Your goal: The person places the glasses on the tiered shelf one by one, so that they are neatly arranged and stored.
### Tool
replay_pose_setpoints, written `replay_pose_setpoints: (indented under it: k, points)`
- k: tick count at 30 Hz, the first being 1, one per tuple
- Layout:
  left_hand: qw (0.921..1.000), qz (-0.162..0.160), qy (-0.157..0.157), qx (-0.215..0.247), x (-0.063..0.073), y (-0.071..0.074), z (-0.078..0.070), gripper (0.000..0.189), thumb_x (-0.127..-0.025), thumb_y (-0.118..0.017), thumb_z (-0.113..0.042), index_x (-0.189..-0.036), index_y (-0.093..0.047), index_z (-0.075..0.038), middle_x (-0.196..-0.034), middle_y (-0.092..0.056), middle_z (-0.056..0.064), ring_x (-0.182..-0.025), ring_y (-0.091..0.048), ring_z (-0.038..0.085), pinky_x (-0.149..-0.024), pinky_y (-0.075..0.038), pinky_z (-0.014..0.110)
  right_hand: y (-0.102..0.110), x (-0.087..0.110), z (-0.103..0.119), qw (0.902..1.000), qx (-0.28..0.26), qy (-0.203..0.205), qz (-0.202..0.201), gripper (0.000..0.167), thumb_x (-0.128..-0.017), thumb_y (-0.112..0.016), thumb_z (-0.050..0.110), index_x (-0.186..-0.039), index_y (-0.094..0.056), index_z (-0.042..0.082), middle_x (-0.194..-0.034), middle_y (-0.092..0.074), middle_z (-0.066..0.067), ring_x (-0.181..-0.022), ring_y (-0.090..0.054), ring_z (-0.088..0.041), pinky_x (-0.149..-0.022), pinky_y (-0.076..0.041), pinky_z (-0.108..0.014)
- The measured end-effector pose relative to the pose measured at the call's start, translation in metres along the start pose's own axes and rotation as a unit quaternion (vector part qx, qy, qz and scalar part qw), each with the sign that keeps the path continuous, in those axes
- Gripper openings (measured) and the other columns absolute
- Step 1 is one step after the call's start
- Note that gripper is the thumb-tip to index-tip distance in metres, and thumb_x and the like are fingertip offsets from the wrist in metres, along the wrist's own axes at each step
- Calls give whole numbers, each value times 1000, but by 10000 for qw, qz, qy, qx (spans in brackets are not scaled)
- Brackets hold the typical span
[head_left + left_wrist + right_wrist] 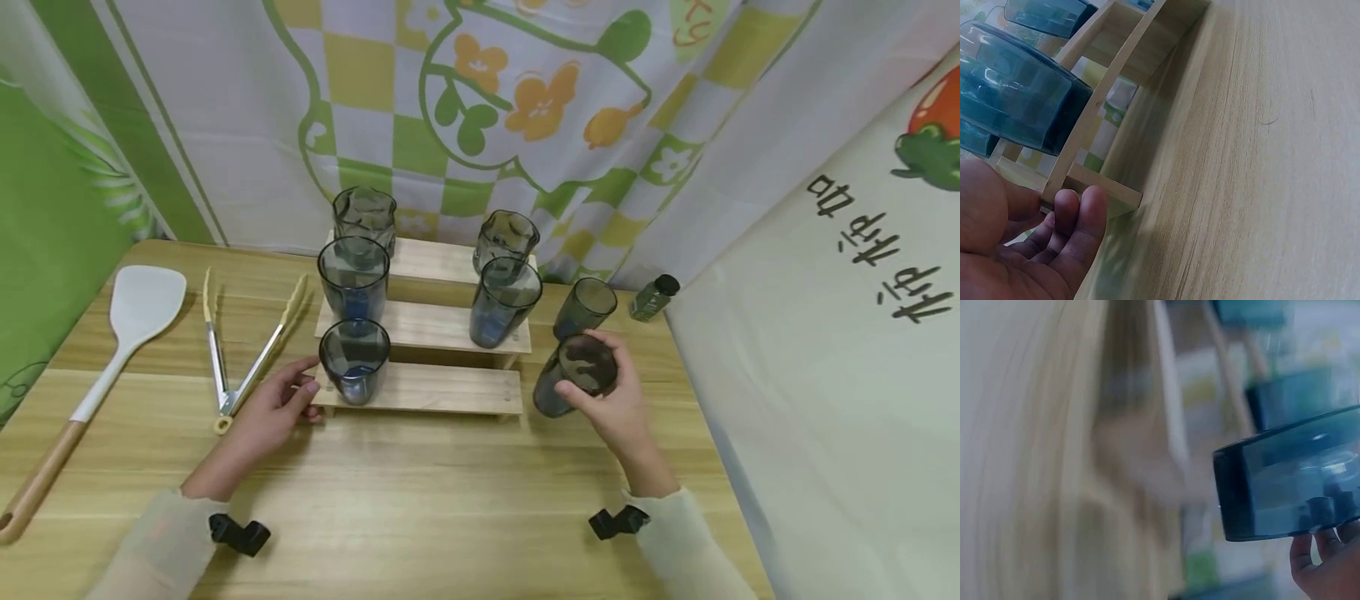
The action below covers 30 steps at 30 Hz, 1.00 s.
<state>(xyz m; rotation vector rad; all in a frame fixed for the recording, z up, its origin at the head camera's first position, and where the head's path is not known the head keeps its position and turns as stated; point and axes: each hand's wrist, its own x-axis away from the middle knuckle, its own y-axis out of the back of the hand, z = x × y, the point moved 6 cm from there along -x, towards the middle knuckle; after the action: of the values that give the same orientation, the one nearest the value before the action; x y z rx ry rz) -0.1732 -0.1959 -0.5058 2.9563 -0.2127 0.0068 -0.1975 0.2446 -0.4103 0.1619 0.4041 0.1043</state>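
My right hand point(626, 417) grips a dark tinted glass point(553, 390) by its side, just right of the wooden step rack point(442, 388). In the right wrist view the fingers point(1301, 553) curl against the wall of that glass point(1297, 481). My left hand point(281, 408) pinches the left end of the rack's lowest step; in the left wrist view thumb and fingertips point(1092, 203) meet around the board's corner point(1063, 178). One glass point(355, 367) stands on the lowest step near that hand. Two glasses point(352, 279) point(504, 304) are on the middle step, and two wavy glasses point(365, 218) point(504, 237) on the top one.
Another tinted glass point(583, 308) stands right of the rack, with a small dark-capped bottle point(652, 300) behind it. Open tongs point(247, 358) and a white spatula point(138, 312) lie on the left of the wooden table point(450, 508). A patterned curtain point(360, 75) hangs behind.
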Motion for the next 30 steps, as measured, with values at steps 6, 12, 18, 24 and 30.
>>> replay_pose_setpoints:
  k: [6,12,18,24,30]
  points:
    - [9999,-8,-50,105,1,2,-2,45,-107,-45,4,-149,-33,15,-108,-48,27,-74,-63,20,-72,-63,35,-74,-3,28,9950,-224,285,935,77,-78,-92,16,-140,-50,4,-127,-61,-17,-116,-58,-33,-97,-50,-36]
    - [10000,-44,-18,57,1,2,-2,45,-107,-45,4,-148,-34,15,-108,-49,26,-75,-63,22,-72,-63,35,-133,-10,25,9949,-85,198,982,81,-74,-94,19,-141,-50,10,-129,-61,-9,-119,-57,-28,-104,-44,-42]
    - [10000,-19,62,-27,1,-1,-2,45,-107,-45,2,-149,-34,13,-109,-50,26,-77,-64,26,-73,-63,36,-156,-16,17,9978,451,-32,495,84,-74,-93,9,-144,-48,7,-132,-59,-12,-118,-59,-28,-107,-41,-50]
    - [10000,-2,23,-23,0,0,-2,46,-107,-45,2,-150,-32,14,-109,-50,26,-76,-65,25,-72,-62,35,-158,-19,8,9961,735,-48,489,90,-74,-95,25,-149,-45,18,-133,-60,-3,-120,-58,-21,-107,-42,-46]
    - [10000,-14,2,-49,1,1,-2,46,-107,-45,2,-150,-32,14,-108,-50,26,-75,-65,25,-71,-62,35,-153,-11,9,9924,962,-231,727,102,-74,-94,37,-156,-35,23,-139,-57,-1,-125,-55,-16,-108,-44,-42]
